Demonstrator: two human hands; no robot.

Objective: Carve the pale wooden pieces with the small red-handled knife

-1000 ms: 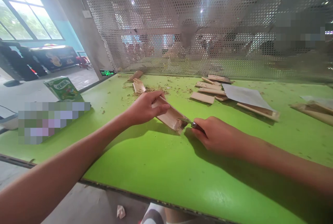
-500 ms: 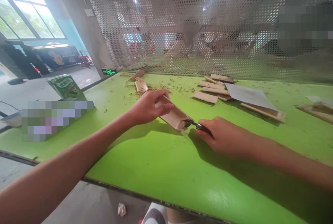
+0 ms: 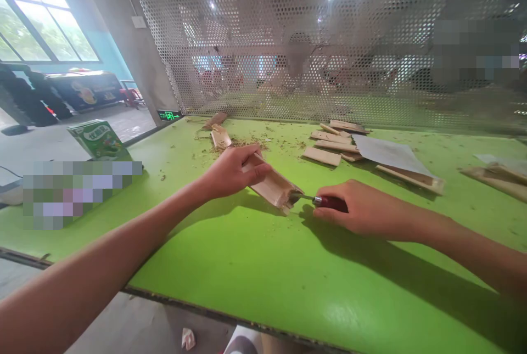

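My left hand (image 3: 239, 170) is closed around a trough-shaped piece of split bamboo (image 3: 274, 186), thumb on its inner side. The piece slants above the green table, its ragged near end toward my right hand. In my right hand (image 3: 356, 206) is a carving tool (image 3: 329, 203) with a dark red handle, a metal collar and a thin blade. The blade's tip meets the ragged end of the bamboo; its exact shape is hidden there. Fine shavings (image 3: 251, 145) lie on the table beyond my left hand, beside another curved bamboo piece (image 3: 221, 135).
Several flat bamboo strips (image 3: 329, 145) lie at the back right, partly under a white paper sheet (image 3: 391, 152). More pieces (image 3: 496, 178) lie at the far right. A green box (image 3: 100, 140) stands at the left. A perforated metal screen (image 3: 313, 41) closes off the back of the green table (image 3: 255, 266).
My right hand has drawn slightly right, and more of the tool's handle and blade shows. My left hand keeps its hold on the bamboo. The whole view has shifted a little.
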